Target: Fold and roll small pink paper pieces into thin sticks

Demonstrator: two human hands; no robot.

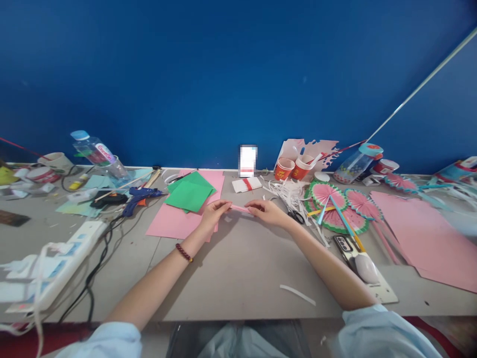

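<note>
Between my two hands a narrow folded strip of pink paper [240, 209] is stretched out level above the table. My left hand [216, 211], with a dark bead bracelet on its wrist, pinches the strip's left end. At the other end, the fingers of my right hand [266, 211] are closed on it. Green paper sheets [190, 194] lie just left of my left hand, on top of larger pink sheets [164, 223]. Black-handled scissors [296, 215] rest beside my right wrist, by a heap of white paper strips [285, 191].
Pleated watermelon-pattern paper fans [328, 199] lie to the right, near a phone [345, 246] and a mouse [366, 268]. Red paper cups [283, 170] stand at the back. Leftward are a blue glue gun [139, 199], a leaning plastic bottle [99, 154] and a white power strip [74, 258] with cables.
</note>
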